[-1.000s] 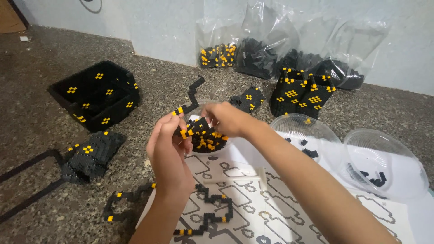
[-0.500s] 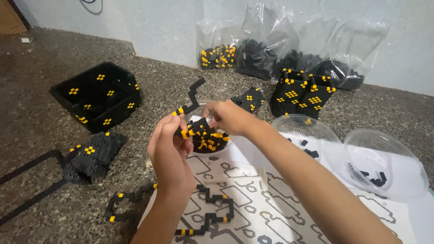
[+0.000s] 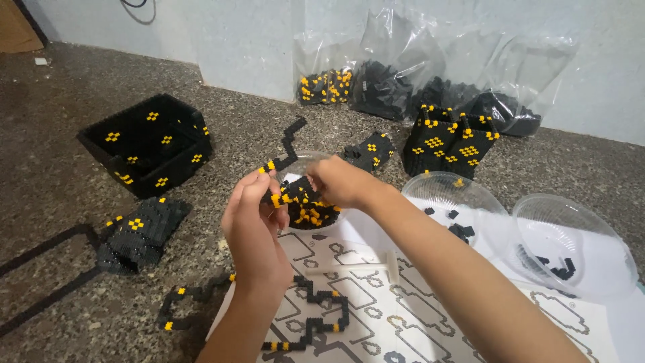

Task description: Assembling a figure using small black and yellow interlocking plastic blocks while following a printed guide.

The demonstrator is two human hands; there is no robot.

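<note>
Seen from above, the left hand [image 3: 252,222] pinches a thin strip of black and yellow bricks [image 3: 285,151], its fingers closed around the lower end. The strip zigzags upward, black with yellow at the held end. The right hand [image 3: 339,181] reaches into a clear bowl [image 3: 306,165] of loose black and yellow bricks; its fingers seem curled around a piece, though that is hidden. An instruction sheet [image 3: 376,302] lies beneath on the speckled counter [image 3: 54,181].
</note>
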